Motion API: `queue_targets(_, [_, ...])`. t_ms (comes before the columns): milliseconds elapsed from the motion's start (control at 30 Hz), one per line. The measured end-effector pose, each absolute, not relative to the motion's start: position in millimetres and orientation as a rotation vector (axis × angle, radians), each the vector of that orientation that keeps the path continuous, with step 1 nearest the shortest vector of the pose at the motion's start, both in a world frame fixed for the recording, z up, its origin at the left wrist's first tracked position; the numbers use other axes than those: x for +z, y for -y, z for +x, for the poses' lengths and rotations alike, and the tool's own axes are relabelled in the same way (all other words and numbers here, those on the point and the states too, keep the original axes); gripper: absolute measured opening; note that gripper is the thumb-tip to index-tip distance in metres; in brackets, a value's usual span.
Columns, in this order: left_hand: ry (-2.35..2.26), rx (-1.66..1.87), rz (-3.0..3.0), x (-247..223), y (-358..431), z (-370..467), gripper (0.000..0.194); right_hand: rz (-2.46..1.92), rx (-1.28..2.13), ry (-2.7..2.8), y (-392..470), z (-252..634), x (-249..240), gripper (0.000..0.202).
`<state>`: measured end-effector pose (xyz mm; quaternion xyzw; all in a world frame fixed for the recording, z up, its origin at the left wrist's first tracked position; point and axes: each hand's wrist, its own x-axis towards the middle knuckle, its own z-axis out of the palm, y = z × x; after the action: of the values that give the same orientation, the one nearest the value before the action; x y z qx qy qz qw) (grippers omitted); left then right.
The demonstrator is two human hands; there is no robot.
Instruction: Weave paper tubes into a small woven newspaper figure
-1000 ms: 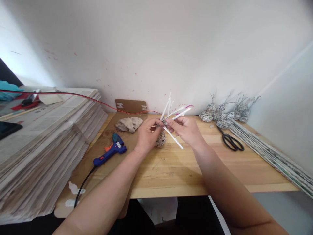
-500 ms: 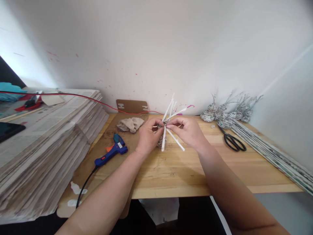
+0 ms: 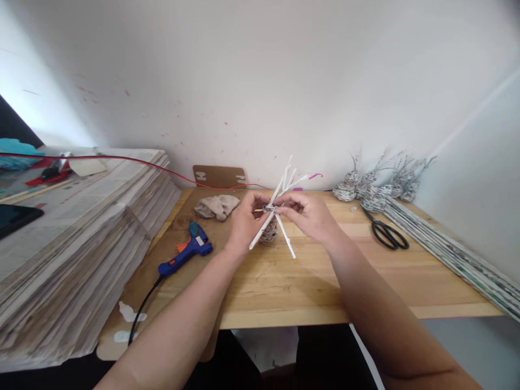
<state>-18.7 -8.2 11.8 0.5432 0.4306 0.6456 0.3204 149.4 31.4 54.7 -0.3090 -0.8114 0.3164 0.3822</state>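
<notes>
A small round piece woven from rolled paper [image 3: 268, 233] is between my hands, with several white paper tubes [image 3: 286, 238] sticking out from its top in different directions. My left hand [image 3: 246, 219] is closed around the upper left side of the woven piece, thumb near the tubes' meeting point. From the other side, my right hand [image 3: 306, 215] pinches at that same point with thumb and fingertips. One tube slants toward me under my left thumb, another points down to the right. My fingers hide part of the join.
A blue glue gun [image 3: 184, 253] and a crumpled cloth [image 3: 216, 207] lie on the brown board at left, beside tall newspaper stacks [image 3: 134, 216]. At right are black scissors [image 3: 390, 234], long paper tubes [image 3: 442, 252] and several woven paper pieces [image 3: 368, 187].
The woven piece has turned, so its near tubes now point further left and more of its round body shows. Both hands stay in nearly the same place.
</notes>
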Motion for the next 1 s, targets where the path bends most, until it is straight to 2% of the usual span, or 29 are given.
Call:
queue_targets(233, [-1.09, 1.67, 1.474, 13.6, 11.7, -18.0, 0.039, -0.79, 0.657, 2.121, -30.3, 148.4, 55.1, 0.01])
queue_targets(433, [-0.941, 1.588, 1.475, 15.6, 10.4, -24.1, 0.051, -0.82, 0.502, 2.123, -31.8, 145.7, 51.2, 0.011])
queue_targets(733, [-0.921, 1.56, 1.306, 16.1, 7.4, -26.7, 0.044, -0.796, 0.612, 2.116, -32.3, 146.9, 52.9, 0.013])
queue_targets(1000, [-0.865, 1.521, 1.206, 18.8, 9.2, -26.3, 0.043, -0.894, 0.902, 2.019, -31.5, 144.4, 52.3, 0.017])
